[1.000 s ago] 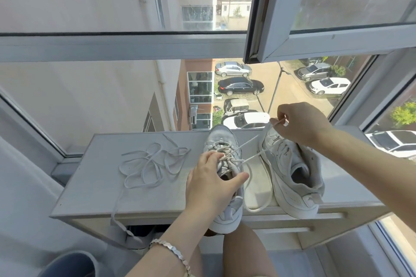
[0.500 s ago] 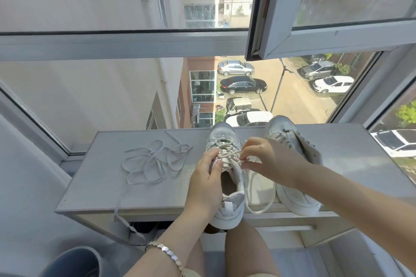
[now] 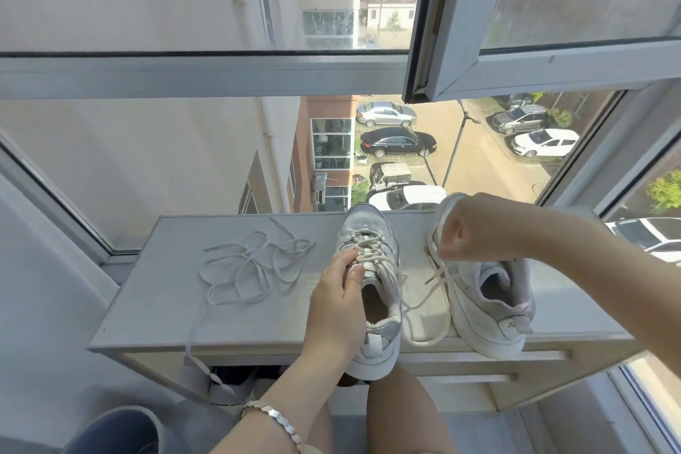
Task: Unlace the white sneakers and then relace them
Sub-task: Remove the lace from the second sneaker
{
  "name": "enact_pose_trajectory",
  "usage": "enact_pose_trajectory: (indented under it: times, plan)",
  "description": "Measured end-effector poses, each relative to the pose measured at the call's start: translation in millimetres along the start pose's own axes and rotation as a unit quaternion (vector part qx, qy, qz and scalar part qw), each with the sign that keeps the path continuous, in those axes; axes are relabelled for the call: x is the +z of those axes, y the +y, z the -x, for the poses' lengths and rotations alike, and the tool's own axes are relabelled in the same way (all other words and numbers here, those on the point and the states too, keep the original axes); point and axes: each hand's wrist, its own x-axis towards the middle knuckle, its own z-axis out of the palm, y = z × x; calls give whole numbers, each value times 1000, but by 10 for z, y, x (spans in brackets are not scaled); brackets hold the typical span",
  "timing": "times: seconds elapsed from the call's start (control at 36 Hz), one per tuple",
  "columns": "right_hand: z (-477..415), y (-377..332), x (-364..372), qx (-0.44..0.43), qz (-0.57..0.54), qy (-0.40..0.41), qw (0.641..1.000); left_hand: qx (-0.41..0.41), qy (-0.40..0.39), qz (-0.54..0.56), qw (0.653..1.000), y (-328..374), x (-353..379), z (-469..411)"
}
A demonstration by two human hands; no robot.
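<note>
Two white sneakers stand on a pale shelf under the window. The partly laced sneaker is in the middle, its heel over the front edge. My left hand grips its left side, thumb and fingers pinching at the eyelet row. My right hand is a closed fist over the toe of the other sneaker, which has no lace, and holds the free end of the lace. That lace runs from the middle sneaker and loops on the shelf between the shoes. A second, loose lace lies tangled at the left.
One end of the loose lace hangs over the shelf's front edge. An open window sash juts in above the right sneaker. A blue bucket stands at the bottom left, my knee is below the shelf, and dark shoes sit under it.
My right hand dropped to the middle sneaker's eyelets, then pulled the lace out to the right again. My left hand stayed on that sneaker.
</note>
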Motion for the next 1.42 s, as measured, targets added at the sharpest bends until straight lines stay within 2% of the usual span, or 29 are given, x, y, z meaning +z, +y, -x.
enact_pose_trajectory:
  times: [0.17, 0.22, 0.33, 0.44, 0.56, 0.64, 0.72, 0.78, 0.86, 0.92, 1.0, 1.11, 1.19, 1.31, 1.36, 1.42]
  plan:
    - [-157, -374, 195, -178, -73, 116, 975, 1, 25, 19, 1000, -15, -8, 14]
    - [-248, -491, 283, -183, -59, 119, 974, 0, 32, 31, 999, -19, -11, 16]
    - [-380, -603, 370, -180, -45, 76, 980, 1, 55, 49, 997, -26, -6, 25]
    - [-435, -622, 352, -155, -9, 79, 985, -2, 78, 57, 995, -23, 10, 19]
    - [-442, -625, 475, -148, 3, 125, 981, -5, 95, 68, 993, -54, 10, 10]
    - [-429, -613, 626, -112, -13, 177, 978, 8, 92, 60, 994, -40, 27, 22]
    - [-443, -562, 717, -16, -117, 198, 973, 12, 87, 50, 995, -25, 46, 26]
    - [-477, -502, 754, 52, -219, 191, 955, 12, 80, 46, 996, -23, 45, 32]
    - [-458, -495, 713, 83, -286, 154, 942, 15, 77, 41, 996, -16, 40, 38]
    - [-418, -551, 628, 44, -250, 128, 959, 14, 78, 42, 996, -9, 43, 42]
    - [-381, -583, 492, -67, -169, 133, 974, 11, 72, 43, 996, -9, 35, 44]
    - [-432, -581, 392, -224, -20, 89, 970, 11, 68, 34, 997, -13, 27, 42]
    - [-500, -571, 403, -246, 38, 107, 963, 12, 69, 30, 997, -16, 30, 37]
    - [-510, -595, 504, -187, -108, 160, 963, 17, 66, 21, 997, -14, 22, 36]
    - [-532, -553, 492, -110, -217, 184, 952, 18, 61, 11, 998, -21, 17, 29]
    - [-630, -419, 457, -15, -328, 204, 922, 16, 54, 7, 998, -34, 17, 23]
